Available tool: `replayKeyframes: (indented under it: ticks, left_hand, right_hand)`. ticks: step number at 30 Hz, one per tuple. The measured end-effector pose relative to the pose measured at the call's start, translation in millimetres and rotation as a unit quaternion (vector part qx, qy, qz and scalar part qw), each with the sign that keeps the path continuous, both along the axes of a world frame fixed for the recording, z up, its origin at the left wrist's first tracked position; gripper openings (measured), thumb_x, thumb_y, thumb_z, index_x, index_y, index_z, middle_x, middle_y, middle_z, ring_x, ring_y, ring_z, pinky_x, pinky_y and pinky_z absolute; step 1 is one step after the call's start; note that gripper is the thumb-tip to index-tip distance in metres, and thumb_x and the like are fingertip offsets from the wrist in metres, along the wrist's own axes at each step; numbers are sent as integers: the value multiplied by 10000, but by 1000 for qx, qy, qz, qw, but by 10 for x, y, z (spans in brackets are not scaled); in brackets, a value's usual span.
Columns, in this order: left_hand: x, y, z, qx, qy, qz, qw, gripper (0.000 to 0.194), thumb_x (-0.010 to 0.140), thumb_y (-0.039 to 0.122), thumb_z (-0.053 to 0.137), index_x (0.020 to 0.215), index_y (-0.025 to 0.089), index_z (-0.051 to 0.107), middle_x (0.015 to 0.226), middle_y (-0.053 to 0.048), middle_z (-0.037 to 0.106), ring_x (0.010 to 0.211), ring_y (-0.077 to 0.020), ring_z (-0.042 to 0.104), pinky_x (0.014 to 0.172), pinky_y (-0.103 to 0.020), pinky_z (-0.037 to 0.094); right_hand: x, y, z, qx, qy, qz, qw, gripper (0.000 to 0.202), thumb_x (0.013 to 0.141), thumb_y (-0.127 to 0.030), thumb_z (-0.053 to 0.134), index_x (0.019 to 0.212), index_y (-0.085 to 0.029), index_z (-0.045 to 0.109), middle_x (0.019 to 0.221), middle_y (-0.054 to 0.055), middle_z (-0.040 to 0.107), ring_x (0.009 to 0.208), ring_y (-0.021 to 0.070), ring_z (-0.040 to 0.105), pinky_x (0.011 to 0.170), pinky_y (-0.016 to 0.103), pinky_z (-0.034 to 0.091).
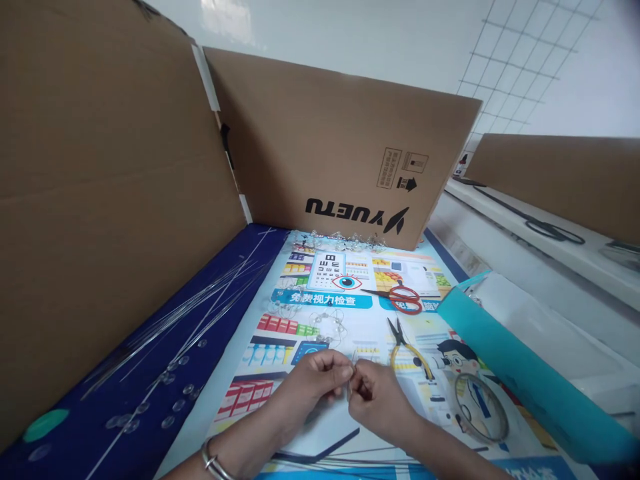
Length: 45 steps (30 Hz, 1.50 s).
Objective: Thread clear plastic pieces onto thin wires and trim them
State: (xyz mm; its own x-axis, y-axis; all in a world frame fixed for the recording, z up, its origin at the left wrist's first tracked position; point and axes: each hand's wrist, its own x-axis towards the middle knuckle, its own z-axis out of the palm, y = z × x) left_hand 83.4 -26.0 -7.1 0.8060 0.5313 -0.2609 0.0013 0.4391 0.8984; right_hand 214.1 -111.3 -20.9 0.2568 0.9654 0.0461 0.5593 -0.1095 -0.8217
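My left hand (320, 377) and my right hand (377, 397) meet over the printed sheet, fingertips almost touching. Both are closed in a pinch on a short piece of thin wire (349, 387) that shows between them; its ends are partly hidden by the fingers. Just beyond the hands lies a ring of clear beads (327, 327) strung on wire. Beyond my right hand, yellow-handled pliers (399, 339) lie with their jaws slightly apart. Red-handled scissors (393, 293) rest farther back, partly spread.
Cardboard panels (340, 133) stand at the back and left. On the blue strip lie long wires (210, 300), loose clear beads (188, 389) and a green disc (46, 425). A tape roll (504, 417) and a teal box (525, 373) are at right. More wires (350, 461) lie near me.
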Motion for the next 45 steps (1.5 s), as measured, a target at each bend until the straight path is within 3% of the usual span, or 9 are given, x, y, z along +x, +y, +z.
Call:
replayKeyframes:
  ticks: [8,12,16,19,25,30,39,42,45]
  left_hand:
    - [-9,31,-30,-5,5,1,1000,272,746,399,615,702,134,574,499,21,504,437,-60,400,441,-183,265]
    - [-17,25,17,10,0,-7,1000,269,762,391,599,694,134,558,489,38,470,421,-48,355,424,-179,234]
    - [-20,2,30,46,7,-51,998,266,727,378,637,711,125,559,590,7,540,468,-56,385,440,-191,249]
    - [-28,-9,20,49,14,-70,996,271,704,379,655,685,125,561,570,12,536,457,-55,364,441,-200,229]
    - [-47,-41,33,-73,-33,-122,989,225,675,322,679,698,110,611,567,-6,529,451,-51,356,437,-209,144]
    - [-50,-55,19,-105,-51,-131,985,196,679,286,687,703,107,610,555,12,496,449,-44,347,453,-208,159]
    - [-70,35,130,74,12,-111,991,250,688,351,670,711,105,631,654,-30,620,518,-76,432,491,-208,245]
    - [-60,57,105,102,42,-117,987,226,712,342,631,735,118,621,639,-20,617,513,-85,449,488,-204,278]
    - [-44,72,33,203,85,-94,971,189,750,307,561,715,132,622,599,8,590,495,-83,431,482,-203,287]
  right_hand:
    - [61,-41,64,-35,171,28,984,77,654,-136,520,610,-182,476,511,-60,455,442,64,404,416,179,324]
    - [89,-59,79,-4,274,18,962,107,760,-278,557,799,-185,524,568,-59,475,444,64,429,410,180,356]
    - [93,-54,78,36,305,10,952,300,735,-339,637,983,-195,549,639,-47,505,491,67,455,450,189,375]
    - [91,-48,97,27,316,9,948,271,713,-364,665,899,-177,605,596,-37,526,491,71,457,464,194,362]
    - [120,-58,135,-10,392,87,916,294,726,-400,657,904,-167,651,621,-1,600,481,69,459,473,198,336]
    - [151,-61,125,12,368,87,926,220,713,-384,673,768,-172,698,709,-5,556,512,64,472,494,210,352]
    - [149,-33,100,43,320,34,946,205,755,-357,625,789,-176,714,667,-9,527,506,67,443,475,209,338]
    - [149,-14,104,32,306,27,951,192,750,-343,626,792,-176,711,625,-17,518,493,68,436,468,208,341]
    - [158,-7,113,21,279,28,960,250,797,-378,566,837,-164,688,547,-26,496,480,77,430,468,209,358]
